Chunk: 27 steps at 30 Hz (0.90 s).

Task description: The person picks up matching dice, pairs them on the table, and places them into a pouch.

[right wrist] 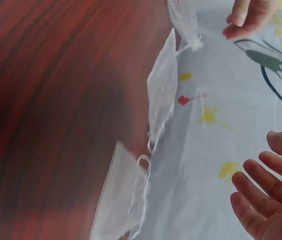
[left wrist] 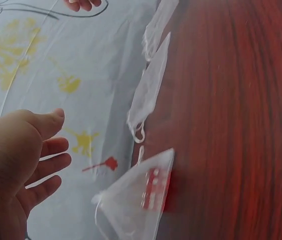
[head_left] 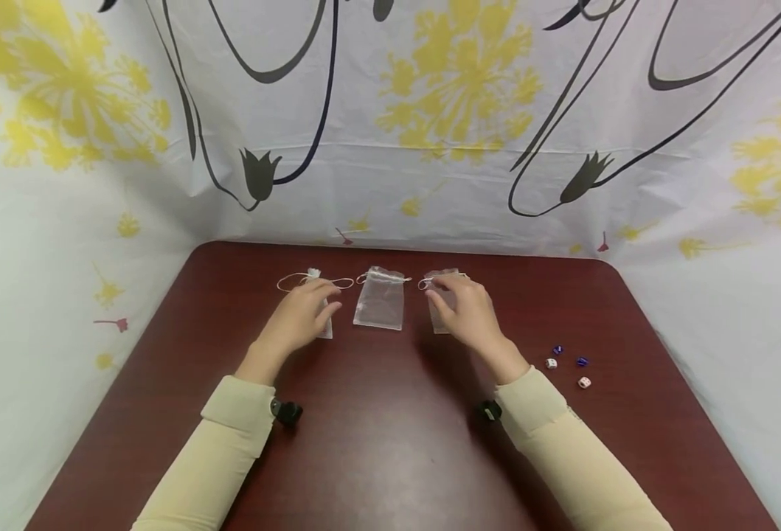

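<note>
Three small sheer white drawstring bags lie in a row along the table's far side. My left hand point(head_left: 299, 313) hovers over the left bag point(head_left: 327, 330), holding nothing, fingers relaxed. That bag's neck is gathered and its cords loop out to both sides; red dotted pieces point(left wrist: 153, 189) show through its mesh in the left wrist view. The middle bag point(head_left: 380, 302) lies flat between the hands. Over the right bag point(head_left: 439, 321) hangs my right hand point(head_left: 470, 311), its fingers loosely bent and apart, partly covering that bag in the head view. The right bag point(right wrist: 118, 200) looks flat.
On the right of the dark red table point(head_left: 377, 442) lie two white dice point(head_left: 551, 363) and two small blue dice point(head_left: 582, 361). A white cloth point(head_left: 377, 192) printed with flowers hangs behind and around the table. Each wrist wears a small black camera point(head_left: 287, 413).
</note>
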{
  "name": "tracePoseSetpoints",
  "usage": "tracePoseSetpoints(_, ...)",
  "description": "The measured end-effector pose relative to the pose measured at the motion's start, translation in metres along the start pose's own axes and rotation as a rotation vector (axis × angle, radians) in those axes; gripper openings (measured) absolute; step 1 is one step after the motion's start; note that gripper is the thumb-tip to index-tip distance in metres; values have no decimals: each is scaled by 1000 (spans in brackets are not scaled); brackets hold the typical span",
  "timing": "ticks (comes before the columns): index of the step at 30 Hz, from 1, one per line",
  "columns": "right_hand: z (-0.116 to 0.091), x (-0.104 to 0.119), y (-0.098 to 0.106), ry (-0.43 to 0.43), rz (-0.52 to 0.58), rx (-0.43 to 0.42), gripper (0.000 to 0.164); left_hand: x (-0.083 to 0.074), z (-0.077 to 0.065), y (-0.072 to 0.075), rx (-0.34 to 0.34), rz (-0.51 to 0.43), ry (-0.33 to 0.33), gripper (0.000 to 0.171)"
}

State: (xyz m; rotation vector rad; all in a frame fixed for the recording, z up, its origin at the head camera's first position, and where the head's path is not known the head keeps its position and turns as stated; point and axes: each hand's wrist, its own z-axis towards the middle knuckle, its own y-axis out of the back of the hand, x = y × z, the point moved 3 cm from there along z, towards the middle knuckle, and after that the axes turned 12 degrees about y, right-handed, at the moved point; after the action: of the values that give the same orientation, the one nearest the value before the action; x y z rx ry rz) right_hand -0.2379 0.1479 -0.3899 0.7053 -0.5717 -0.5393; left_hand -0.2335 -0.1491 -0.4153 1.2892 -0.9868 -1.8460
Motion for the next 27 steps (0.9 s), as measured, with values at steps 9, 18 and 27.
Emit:
tracePoseSetpoints(9,-14,-8,10,-7,-19,-16,25,-16,-4,-28,85,57,-32,38)
tracePoseSetpoints(18,-26,-10,4,-40,5,10,25,-38,-17,-58,362,135,14,62)
tracePoseSetpoints(27,-48,-14,-1,-58,4,7,23,-38,-22,-68,447,177,66,69)
